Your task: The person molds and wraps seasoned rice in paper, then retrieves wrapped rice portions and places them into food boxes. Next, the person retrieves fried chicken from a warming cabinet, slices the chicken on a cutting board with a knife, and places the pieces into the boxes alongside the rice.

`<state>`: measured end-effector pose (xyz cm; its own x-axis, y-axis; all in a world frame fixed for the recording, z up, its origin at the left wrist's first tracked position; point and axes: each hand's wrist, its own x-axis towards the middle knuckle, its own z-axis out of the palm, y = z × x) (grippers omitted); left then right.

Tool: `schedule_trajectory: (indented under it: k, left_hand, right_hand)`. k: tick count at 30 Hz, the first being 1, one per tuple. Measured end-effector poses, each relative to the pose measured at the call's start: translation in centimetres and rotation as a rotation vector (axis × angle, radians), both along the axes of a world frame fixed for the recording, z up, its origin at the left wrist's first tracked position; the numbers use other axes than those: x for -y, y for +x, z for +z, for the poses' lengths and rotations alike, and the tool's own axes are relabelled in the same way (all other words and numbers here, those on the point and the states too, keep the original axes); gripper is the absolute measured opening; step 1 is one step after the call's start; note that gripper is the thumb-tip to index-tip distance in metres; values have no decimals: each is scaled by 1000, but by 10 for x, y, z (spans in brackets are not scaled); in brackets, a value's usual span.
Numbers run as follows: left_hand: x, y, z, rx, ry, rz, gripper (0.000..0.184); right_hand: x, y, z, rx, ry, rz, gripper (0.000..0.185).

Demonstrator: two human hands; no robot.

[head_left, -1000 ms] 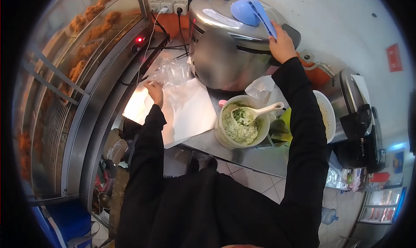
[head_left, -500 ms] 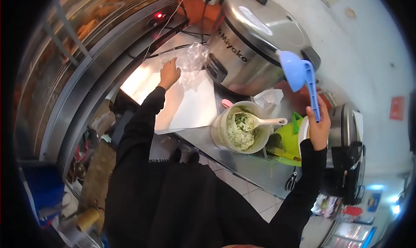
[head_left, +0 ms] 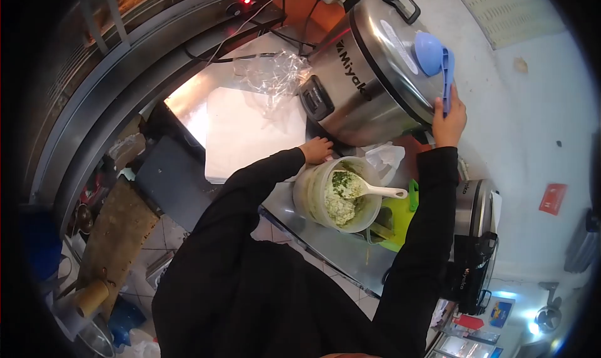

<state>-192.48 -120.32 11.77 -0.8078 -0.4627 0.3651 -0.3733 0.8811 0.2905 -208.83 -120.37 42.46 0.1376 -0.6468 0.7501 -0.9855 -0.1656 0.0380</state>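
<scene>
My right hand point(head_left: 449, 125) grips the handle of a blue plastic scoop point(head_left: 429, 54), its rounded bowl pointing up in front of the lid of a large steel Miyako rice cooker point(head_left: 357, 70). That hand is at the lid's front edge and covers the lid handle there. My left hand point(head_left: 318, 150) has curled fingers between the cooker and a white tub point(head_left: 307, 192); what they hold, if anything, is hidden. Inside the tub lies a pale mixture with chopped green bits point(head_left: 340, 209), and a white rice paddle point(head_left: 385, 191) rests in it.
White paper sheets point(head_left: 250, 132) and a crumpled clear plastic bag point(head_left: 272, 76) lie left of the cooker. A green container point(head_left: 398, 217) stands beside the tub. Another cooker point(head_left: 466, 201) is further right. A glass display case point(head_left: 119, 57) borders the far left.
My left hand has moved right from the plastic bag to beside the tub. My right hand has carried the blue scoop up and toward the large cooker's lid. The view has shifted.
</scene>
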Motion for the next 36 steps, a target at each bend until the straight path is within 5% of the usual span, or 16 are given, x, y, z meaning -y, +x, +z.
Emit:
schedule_trajectory:
  k: [4,6,11,13,16,20,23,26,28,31,36]
  left_hand:
    - [4,9,14,73,-31,-64,27]
    - [-4,35,34,39,72,-46,27]
    - [-26,125,87,58,259,120,24]
    - [-34,150,102,66,264,153,25]
    - [-45,177,124,79,393,183,24]
    - [-63,194,147,-29,799,229,25]
    - [-84,194,139,-557,1371,-72,36]
    - [-101,170,145,-648,1427,-99,55]
    - [-103,154,152,-649,1393,-106,52]
    - [-106,126,159,-584,1245,266,40]
    - [-119,79,139,-693,893,293,48]
  right_hand:
    - [-52,36,3,-273,-109,20,38]
    - [-83,23,-9,-367,285,219,38]
    - [-143,7,-58,-349,609,157,35]
    - [-147,-4,-76,-286,950,-12,32]
    - [-146,-2,-88,-364,831,-4,26]
    - [-150,10,-75,-355,889,-60,22]
    - [-155,19,-53,-361,991,-56,18]
    - [-156,23,-47,-420,1098,-16,14]
    - [-155,25,-61,-438,1167,4,14]
    - [-148,32,-69,-407,1214,21,18]
    - [-144,35,-33,-454,1315,-136,20]
